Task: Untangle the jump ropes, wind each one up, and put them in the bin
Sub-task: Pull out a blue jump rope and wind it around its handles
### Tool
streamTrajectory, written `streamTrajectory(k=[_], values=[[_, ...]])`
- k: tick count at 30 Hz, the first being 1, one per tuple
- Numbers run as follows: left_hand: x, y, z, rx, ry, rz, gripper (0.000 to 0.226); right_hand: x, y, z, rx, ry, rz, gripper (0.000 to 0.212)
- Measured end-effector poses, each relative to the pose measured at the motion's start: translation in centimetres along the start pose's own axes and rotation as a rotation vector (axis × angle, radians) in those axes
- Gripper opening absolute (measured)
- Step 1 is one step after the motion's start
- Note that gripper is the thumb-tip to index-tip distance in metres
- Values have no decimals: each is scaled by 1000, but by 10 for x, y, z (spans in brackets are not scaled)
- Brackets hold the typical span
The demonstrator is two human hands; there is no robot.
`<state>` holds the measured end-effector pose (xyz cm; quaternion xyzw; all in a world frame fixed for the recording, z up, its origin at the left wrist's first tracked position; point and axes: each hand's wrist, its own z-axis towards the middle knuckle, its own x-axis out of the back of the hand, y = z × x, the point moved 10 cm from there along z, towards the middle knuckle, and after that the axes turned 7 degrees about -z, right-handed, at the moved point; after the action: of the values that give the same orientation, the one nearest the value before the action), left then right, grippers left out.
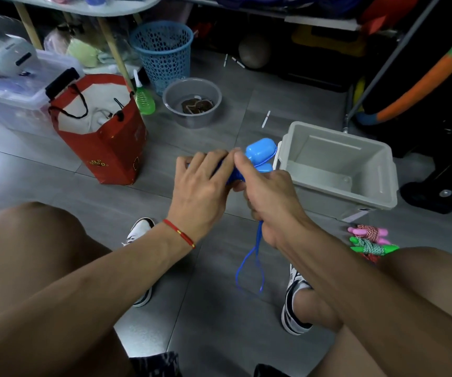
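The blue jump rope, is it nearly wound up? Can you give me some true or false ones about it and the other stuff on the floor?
1. Both hands hold the blue jump rope. True: the left hand and the right hand grip it together.
2. The grey bin already has ropes in it. False: nothing shows inside it.
3. A loop of blue cord hangs below the right hand. True.
4. The pink rope and the green rope are still spread out loose. False: they lie wound up on the floor by the right knee.
5. The red bag stands right of the bin. False: it stands to its left.
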<state>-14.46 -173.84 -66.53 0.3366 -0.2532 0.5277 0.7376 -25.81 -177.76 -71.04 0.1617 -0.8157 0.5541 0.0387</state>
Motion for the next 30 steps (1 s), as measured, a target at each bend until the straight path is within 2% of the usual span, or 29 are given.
streamTrajectory(k=[2, 5, 7, 9, 12, 14, 16, 20, 25, 28, 30], values=[[-1, 8, -3, -32, 11, -51, 43, 11, 2, 2, 2, 86, 37, 50], [-9, 9, -7, 56, -127, -323, 64, 26, -6, 13, 85, 124, -17, 59], [-11, -8, -8, 295, -180, -628, 62, 28, -15, 18, 190, 53, -142, 61], [-21, -33, -10, 626, -225, -942, 57, 19, -23, 17, 301, -96, -254, 61], [-50, -28, -28, 964, -588, -1475, 46, 0, -27, 5, 421, -332, -305, 51], [-52, -6, -38, 1052, -802, -1686, 46, -3, -25, 2, 464, -377, -365, 46], [-52, 4, -40, 1051, -859, -1679, 46, 0, -17, 2, 460, -369, -454, 48], [-66, -5, -41, 1074, -734, -1491, 38, 19, 1, 7, 393, -227, -580, 48], [-84, -5, -43, 1076, -611, -1196, 31, 44, 36, 11, 219, -176, -684, 24], [-94, -9, -44, 1011, -561, -1001, 19, 50, 51, 0, 162, -162, -702, 30], [-99, -5, -42, 918, -556, -882, 23, 50, 59, -9, 134, -175, -734, 34]])
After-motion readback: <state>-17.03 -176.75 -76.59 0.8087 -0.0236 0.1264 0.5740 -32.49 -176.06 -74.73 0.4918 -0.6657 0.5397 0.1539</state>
